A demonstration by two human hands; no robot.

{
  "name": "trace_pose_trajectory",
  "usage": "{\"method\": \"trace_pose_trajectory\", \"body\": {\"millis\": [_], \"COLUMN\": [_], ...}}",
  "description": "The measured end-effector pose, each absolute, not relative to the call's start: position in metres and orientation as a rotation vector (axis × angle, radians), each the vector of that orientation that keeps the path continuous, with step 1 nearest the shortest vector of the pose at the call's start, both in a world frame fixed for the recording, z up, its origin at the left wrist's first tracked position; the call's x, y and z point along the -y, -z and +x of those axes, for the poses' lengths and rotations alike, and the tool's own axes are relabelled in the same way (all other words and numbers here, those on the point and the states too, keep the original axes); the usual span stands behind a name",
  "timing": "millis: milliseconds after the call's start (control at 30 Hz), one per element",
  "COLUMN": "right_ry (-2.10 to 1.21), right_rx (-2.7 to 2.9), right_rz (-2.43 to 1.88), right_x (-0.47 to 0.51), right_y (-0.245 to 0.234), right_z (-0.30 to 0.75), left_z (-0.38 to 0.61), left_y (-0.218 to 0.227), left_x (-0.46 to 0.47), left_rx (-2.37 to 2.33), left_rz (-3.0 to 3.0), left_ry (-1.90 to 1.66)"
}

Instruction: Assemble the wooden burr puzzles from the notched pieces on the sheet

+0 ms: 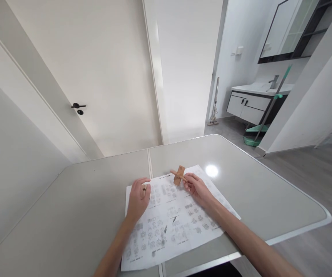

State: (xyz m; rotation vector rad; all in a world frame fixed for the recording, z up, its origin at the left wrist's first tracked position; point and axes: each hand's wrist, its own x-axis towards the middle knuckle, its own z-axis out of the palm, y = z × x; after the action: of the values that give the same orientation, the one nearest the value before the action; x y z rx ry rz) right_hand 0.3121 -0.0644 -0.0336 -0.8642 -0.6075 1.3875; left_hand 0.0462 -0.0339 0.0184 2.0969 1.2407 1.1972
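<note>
In my right hand (pixel 197 189) is a small wooden puzzle assembly (pixel 179 175), pinched by the end of a round stick that crosses a flat piece marked with a 2. It is held over the upper edge of a printed paper sheet (pixel 180 231). My left hand (pixel 138 199) rests at the sheet's upper left, its fingers curled around a small light wooden piece (pixel 144 189) with a dark spot or notch. Most of that piece is hidden by the fingers. Rows of small grey diagrams and short captions cover the sheet.
The sheet lies on a grey table (pixel 255 192) with a pale rim and a seam down its middle. Beyond stands a white door with a black handle (pixel 77 106). A mop (pixel 215 102), a washbasin cabinet (pixel 248 105) and a green dustpan (pixel 251 141) are at the right.
</note>
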Motion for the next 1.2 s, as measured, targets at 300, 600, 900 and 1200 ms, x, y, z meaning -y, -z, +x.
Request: {"method": "trace_pose_trajectory", "body": {"millis": [300, 600, 900, 1200], "right_ry": [-1.148, -1.019, -0.995, -0.892], "right_rx": [0.498, 0.702, 1.131, 1.684], "right_rz": [-0.897, -1.063, -1.149, -1.164], "right_x": [0.054, 0.071, 0.077, 0.088], "right_y": [0.042, 0.023, 0.026, 0.023], "right_z": [0.330, 0.316, 0.296, 0.281], "left_z": [-0.015, -0.010, 0.001, 0.039], "left_y": [0.007, 0.008, 0.004, -0.001], "left_x": [0.010, 0.010, 0.019, 0.049], "left_rx": [-1.312, -1.332, -1.238, -0.931], "left_rz": [2.474, 2.416, 2.407, 2.464], "left_ry": [-0.683, -0.685, -0.686, -0.539]}}
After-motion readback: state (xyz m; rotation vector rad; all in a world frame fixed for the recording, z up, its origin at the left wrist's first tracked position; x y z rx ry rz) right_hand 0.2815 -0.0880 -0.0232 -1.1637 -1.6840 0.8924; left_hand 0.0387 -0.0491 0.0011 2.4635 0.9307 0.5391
